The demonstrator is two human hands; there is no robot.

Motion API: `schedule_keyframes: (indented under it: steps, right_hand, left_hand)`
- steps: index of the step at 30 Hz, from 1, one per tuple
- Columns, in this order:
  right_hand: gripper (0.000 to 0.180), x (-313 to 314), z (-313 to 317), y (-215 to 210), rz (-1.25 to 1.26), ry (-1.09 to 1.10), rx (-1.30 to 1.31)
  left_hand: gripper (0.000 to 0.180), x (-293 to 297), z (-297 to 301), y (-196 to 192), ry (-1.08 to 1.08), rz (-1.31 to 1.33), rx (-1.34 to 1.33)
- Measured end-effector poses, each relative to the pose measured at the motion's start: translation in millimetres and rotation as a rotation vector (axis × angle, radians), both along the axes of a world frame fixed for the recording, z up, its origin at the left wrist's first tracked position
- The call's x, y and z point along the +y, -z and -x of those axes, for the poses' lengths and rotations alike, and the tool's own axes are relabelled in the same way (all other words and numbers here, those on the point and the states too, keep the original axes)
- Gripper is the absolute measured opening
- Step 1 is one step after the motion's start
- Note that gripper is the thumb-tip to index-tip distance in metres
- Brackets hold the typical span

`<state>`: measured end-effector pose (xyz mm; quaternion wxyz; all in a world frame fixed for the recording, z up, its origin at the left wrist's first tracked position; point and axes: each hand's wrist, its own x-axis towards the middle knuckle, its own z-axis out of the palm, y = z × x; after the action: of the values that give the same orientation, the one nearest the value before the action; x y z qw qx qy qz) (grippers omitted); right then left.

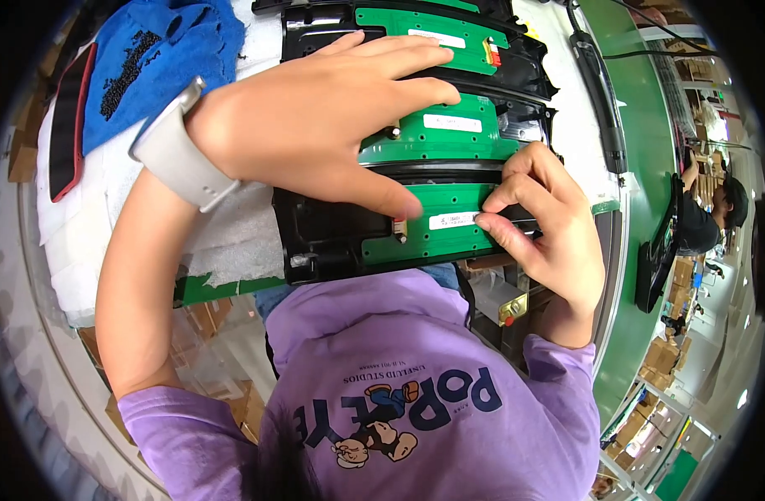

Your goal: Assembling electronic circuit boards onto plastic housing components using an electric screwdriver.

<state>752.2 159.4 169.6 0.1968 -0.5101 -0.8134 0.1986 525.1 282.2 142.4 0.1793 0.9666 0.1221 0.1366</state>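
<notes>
On the desk [645, 150], the nearest green board [432, 240] lies in its black casing [315, 238]; the right hand [549, 221] has thumb and forefinger drawn close at the white label [451, 221], but I cannot tell whether that grip pinches anything. The left hand [315, 117], its grip spread apart, reaches across the farther boards [482, 147], with a blue cloth [194, 63] off left.

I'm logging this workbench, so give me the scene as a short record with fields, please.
Workpieces: green circuit boards in black housings
Left hand: spread palm-down across them, thumb near the nearest board's connector
Right hand: thumb and forefinger together by that board's white label; anything pinched is too small to tell
Upper left: blue cloth bearing small black pieces; red-edged black slab beside it
Upper right: long black tool
Right background: another person in black
</notes>
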Motion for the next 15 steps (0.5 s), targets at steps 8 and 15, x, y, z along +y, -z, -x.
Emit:
schedule_keyframes:
  steps: [8,15]
  right_hand:
    - [0.020,-11,-8,2,-0.123,0.009,-0.013]
    - [0.040,-14,-5,0,-0.155,-0.102,-0.057]
  left_hand:
    - [0.079,-5,-5,0,-0.026,0.012,-0.047]
    - [0.079,2,-5,2,-0.023,0.014,-0.033]
